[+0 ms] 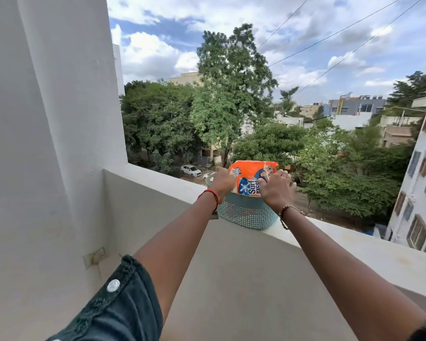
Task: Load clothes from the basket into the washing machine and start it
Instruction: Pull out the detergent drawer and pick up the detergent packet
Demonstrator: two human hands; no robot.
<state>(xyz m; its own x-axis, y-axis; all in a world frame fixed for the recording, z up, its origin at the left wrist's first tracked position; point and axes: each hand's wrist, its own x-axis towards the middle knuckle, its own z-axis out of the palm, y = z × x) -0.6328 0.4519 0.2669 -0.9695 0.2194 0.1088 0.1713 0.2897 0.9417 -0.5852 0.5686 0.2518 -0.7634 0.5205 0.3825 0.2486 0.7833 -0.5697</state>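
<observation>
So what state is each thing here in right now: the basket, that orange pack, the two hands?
basket, upright on the balcony ledge, with the pack inside.
detergent pack, standing in the basket, top poking out; open or sealed, cannot tell.
left hand, grips the basket's left rim.
right hand, at the basket's right side against the pack; whether it holds anything is unclear.

Open air above basket (pixel 246 212); detergent bag (pixel 249 175) fills top; wall (pixel 47 119) well left.
</observation>
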